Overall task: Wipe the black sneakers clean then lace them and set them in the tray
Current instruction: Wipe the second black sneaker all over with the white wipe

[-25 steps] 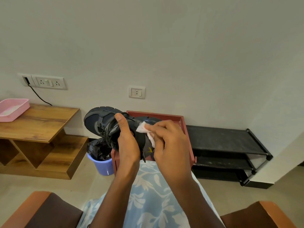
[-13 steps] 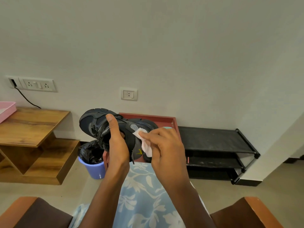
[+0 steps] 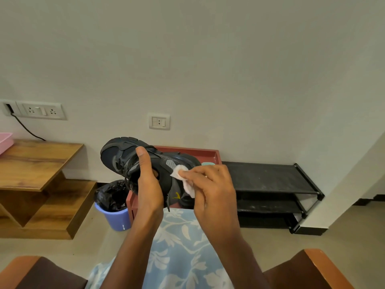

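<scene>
Both forearms bare, no sleeves, watch or rings visible on left hand (image 3: pixel 149 185) or right hand (image 3: pixel 212 189). Lap at 6 o'clock covered in light-blue garment (image 3: pixel 177 255) printed with white leaf-and-flower pattern.

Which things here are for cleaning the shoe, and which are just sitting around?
For the job:
black sneaker, held in the left hand
white wipe, pinched in the right hand
red tray

Just sitting around:
purple bin
black shoe rack
wooden shelf
wall sockets
</scene>
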A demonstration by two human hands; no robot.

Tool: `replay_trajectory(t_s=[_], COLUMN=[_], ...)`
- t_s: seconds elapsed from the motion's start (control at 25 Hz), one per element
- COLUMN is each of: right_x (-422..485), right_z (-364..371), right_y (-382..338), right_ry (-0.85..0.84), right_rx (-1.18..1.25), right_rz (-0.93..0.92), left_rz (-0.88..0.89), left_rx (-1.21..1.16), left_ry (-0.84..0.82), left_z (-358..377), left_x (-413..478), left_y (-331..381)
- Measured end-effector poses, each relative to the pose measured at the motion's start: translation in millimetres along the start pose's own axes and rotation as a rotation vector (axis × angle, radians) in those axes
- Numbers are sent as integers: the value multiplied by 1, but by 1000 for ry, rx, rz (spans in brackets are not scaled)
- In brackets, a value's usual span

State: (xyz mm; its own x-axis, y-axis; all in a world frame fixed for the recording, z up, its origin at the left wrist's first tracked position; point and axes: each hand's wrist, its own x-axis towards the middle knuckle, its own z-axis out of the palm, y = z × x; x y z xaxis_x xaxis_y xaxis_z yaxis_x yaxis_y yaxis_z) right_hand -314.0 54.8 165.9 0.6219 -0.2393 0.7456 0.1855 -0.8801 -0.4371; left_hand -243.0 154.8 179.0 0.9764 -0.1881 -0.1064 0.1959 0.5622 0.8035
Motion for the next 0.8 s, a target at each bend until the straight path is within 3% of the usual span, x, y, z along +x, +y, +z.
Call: replay_trajectory(t_s=[0.24,0.52,0.8], right_x=[33,-13,35], right_z=[-10,-11,-7], right_y=[10,13,11], right_ry=[4,-54,-74], right_rx=[-26,77,-33], right_rz=[32,50,11], left_rz=[10,-101,-83], left_rx=[42,-65,-51], left_ry=[4,203,78], left_z=[5,-19,0], left_x=[-4,17,2], left_y=[5,-3,3])
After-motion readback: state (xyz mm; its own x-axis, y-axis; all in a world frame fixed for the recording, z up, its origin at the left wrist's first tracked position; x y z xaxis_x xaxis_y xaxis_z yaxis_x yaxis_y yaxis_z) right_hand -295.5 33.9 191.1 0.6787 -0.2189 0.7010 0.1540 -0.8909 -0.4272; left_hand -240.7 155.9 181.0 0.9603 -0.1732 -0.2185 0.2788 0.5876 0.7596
